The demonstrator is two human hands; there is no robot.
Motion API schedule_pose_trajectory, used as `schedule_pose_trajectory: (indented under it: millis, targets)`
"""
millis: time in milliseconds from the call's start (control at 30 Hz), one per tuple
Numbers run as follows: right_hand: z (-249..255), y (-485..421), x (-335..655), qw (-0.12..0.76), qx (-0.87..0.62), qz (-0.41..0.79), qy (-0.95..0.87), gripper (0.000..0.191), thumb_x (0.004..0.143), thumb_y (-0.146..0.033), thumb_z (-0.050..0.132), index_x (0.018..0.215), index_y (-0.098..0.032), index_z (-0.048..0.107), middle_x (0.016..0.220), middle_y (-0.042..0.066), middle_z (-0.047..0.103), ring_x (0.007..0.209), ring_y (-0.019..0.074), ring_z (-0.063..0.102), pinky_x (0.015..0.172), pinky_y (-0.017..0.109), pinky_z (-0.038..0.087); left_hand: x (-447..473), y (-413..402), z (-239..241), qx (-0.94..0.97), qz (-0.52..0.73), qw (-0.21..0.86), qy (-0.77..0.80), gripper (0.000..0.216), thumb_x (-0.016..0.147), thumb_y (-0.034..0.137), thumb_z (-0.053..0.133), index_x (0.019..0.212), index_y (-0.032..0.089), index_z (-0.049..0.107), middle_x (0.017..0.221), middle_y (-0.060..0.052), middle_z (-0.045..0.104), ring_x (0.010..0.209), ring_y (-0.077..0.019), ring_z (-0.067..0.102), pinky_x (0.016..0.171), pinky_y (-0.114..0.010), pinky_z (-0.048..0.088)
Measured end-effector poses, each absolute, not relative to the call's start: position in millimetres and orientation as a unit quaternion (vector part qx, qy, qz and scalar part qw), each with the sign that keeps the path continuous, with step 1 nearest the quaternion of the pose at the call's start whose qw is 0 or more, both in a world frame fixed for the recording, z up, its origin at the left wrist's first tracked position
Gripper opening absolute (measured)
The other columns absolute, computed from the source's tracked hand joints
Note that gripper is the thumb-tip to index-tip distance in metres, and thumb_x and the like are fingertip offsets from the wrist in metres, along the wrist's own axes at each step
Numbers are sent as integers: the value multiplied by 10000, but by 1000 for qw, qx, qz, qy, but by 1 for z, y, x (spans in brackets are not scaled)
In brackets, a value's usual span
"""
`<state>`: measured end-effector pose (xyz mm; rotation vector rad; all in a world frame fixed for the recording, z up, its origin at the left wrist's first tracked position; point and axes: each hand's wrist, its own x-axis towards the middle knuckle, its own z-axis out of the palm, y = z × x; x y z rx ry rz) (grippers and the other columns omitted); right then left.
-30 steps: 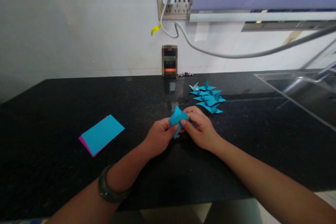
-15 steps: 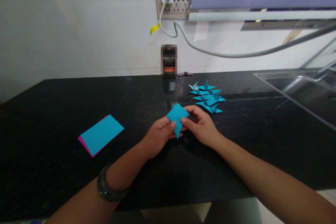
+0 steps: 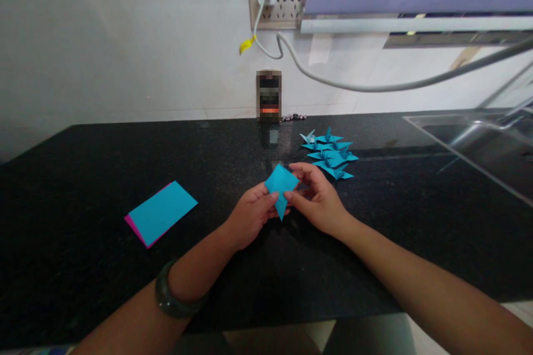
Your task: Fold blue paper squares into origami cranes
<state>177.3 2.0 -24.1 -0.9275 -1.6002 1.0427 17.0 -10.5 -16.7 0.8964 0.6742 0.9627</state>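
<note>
A small piece of folded blue paper (image 3: 280, 184) with a point hanging down is held just above the black counter (image 3: 83, 177). My left hand (image 3: 252, 215) pinches its left side between thumb and fingers. My right hand (image 3: 317, 199) pinches its right side, fingers curled behind it. A dark bangle sits on my left wrist. Several finished blue paper cranes (image 3: 330, 153) lie in a cluster just behind my right hand.
A stack of flat paper sheets (image 3: 160, 212), blue on top and pink beneath, lies on the counter to the left. A blurred phone (image 3: 268, 95) leans on the wall under a socket strip (image 3: 275, 6) with a cable. A steel sink (image 3: 478, 144) is at the right.
The blue paper went from a bulging shape to a flatter diamond with a point below. My right hand's fingers shifted slightly along its right edge. Both hands stayed in place.
</note>
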Motion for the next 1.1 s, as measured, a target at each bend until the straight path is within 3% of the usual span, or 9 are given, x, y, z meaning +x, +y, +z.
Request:
schedule_pose_trajectory:
  millis: [133, 333, 500, 633, 767, 933, 1100]
  targets:
    - [-26, 3, 177, 464, -385, 461, -651, 329, 724, -236, 655, 1020, -246, 510, 872, 2, 505, 634, 100, 541, 549, 246, 514, 17, -11, -16, 388, 449, 750, 293, 190, 776, 245, 604, 933, 145, 642, 897, -59, 694, 803, -178, 642, 806, -356, 473]
    - [-27, 5, 174, 508, -354, 487, -616, 515, 688, -195, 678, 1139, -271, 440, 941, 6, 504, 747, 117, 553, 595, 238, 524, 16, -11, -16, 417, 436, 738, 303, 223, 759, 245, 638, 965, 161, 643, 977, -61, 683, 854, -177, 629, 850, -364, 452]
    - [-24, 4, 176, 496, -358, 486, -624, 386, 696, -221, 673, 1048, -256, 517, 998, 20, 486, 613, 83, 540, 539, 259, 538, 16, -10, -20, 450, 422, 727, 300, 233, 757, 263, 649, 970, 168, 652, 953, -51, 685, 848, -160, 621, 824, -316, 451]
    - [-20, 4, 178, 501, -351, 495, -618, 223, 674, -245, 696, 842, -212, 554, 969, 20, 446, 610, 79, 524, 486, 248, 532, 16, -10, -20, 466, 410, 717, 317, 243, 728, 300, 682, 932, 169, 671, 905, -45, 687, 836, -160, 617, 792, -299, 442]
    - [-17, 5, 181, 491, -330, 415, -691, 87, 729, -214, 650, 817, -214, 647, 957, 43, 473, 809, 143, 539, 582, 260, 534, 15, -11, -20, 452, 394, 735, 316, 269, 701, 321, 707, 933, 188, 678, 861, -29, 685, 829, -157, 616, 785, -304, 447]
    - [-14, 4, 184, 479, -283, 272, -785, 189, 776, -139, 602, 886, -256, 701, 1016, 52, 510, 982, 168, 517, 840, 354, 474, 15, -10, -21, 429, 427, 737, 301, 187, 696, 291, 714, 853, 193, 687, 822, -2, 672, 769, -120, 600, 760, -274, 457]
    - [-12, 2, 186, 441, -261, 169, -842, 192, 770, -167, 622, 926, -255, 692, 1144, 74, 490, 1059, 204, 492, 822, 372, 471, 17, -10, -16, 417, 441, 741, 288, 216, 721, 210, 675, 936, 185, 679, 889, -27, 686, 777, -119, 603, 773, -262, 451]
